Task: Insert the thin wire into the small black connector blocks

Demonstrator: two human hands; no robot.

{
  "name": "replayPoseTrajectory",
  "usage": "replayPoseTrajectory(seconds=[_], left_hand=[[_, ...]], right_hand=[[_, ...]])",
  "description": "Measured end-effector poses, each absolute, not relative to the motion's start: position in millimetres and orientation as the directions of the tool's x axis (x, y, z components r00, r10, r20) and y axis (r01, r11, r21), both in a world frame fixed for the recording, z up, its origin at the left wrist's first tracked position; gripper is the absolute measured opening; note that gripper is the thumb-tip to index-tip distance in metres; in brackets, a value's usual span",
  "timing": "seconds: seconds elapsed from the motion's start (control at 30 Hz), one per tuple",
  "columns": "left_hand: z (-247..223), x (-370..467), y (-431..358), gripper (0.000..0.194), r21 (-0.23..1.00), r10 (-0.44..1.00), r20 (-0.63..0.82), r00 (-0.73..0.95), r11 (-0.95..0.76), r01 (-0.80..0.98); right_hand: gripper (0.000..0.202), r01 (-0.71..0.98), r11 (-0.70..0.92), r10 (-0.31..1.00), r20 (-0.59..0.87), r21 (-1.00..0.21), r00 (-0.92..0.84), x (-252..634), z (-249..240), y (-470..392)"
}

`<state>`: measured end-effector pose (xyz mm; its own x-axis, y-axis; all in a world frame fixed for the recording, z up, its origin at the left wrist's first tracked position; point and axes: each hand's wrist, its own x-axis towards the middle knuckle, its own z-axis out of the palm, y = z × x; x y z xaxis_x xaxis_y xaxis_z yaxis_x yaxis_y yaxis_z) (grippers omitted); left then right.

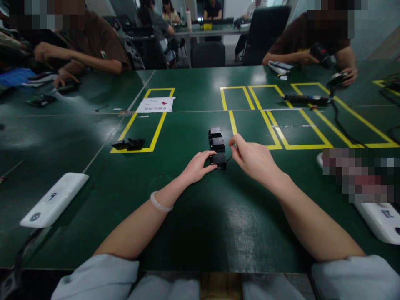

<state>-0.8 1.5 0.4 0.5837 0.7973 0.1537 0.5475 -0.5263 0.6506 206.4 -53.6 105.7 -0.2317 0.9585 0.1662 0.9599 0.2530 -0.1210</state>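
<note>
Three small black blocks stand in a row on the green table, running away from me: a far block (215,132), a middle block (218,143) and a near block (218,160). My left hand (198,166) has its thumb and fingers around the left side of the near block, gripping it. Just right of the blocks is my right hand (254,160), its fingers closed in a pinch. A thin dark cable or stick (229,158) runs from the near block toward the right fingers; what the fingertips hold is too small to make out.
Black parts (128,144) lie inside a yellow-taped outline at left, below a paper sheet (156,104). White devices rest at left (56,200) and right (379,218). Across the table, one person holds a dark tool (321,55); another person's hands are at far left.
</note>
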Motion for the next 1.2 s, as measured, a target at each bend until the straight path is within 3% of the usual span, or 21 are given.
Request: replayPoseTrajectory(seconds=[0.27, 0.53, 0.73, 0.97, 1.2], left_hand=[[0.4, -2.0, 1.6, 0.043, 0.649, 0.799, 0.15, 0.583, -0.524, 0.551], [1.5, -2.4, 1.4, 0.043, 0.647, 0.798, 0.152, 0.583, -0.526, 0.553], [3.1, -2.0, 0.9, 0.043, 0.655, 0.801, 0.137, 0.583, -0.515, 0.553], [3.5, -2.2, 0.8, 0.042, 0.653, 0.801, 0.131, 0.584, -0.513, 0.558], [3.8, -1.4, 0.6, 0.044, 0.648, 0.807, 0.124, 0.578, -0.507, 0.568]], right_hand=[[0.037, 0.97, 0.232, 0.964, 0.153, -0.072, -0.219, 206.2, 104.2, -52.7], [0.032, 0.956, 0.258, 0.956, 0.178, -0.14, -0.232, 207.0, 104.2, -53.7], [0.038, 0.97, 0.228, 0.967, 0.134, -0.08, -0.217, 206.5, 105.4, -53.2], [0.033, 0.954, 0.265, 0.957, 0.156, -0.139, -0.243, 206.5, 106.3, -55.2], [0.039, 0.968, 0.241, 0.963, 0.139, -0.072, -0.23, 205.9, 105.4, -54.2]])
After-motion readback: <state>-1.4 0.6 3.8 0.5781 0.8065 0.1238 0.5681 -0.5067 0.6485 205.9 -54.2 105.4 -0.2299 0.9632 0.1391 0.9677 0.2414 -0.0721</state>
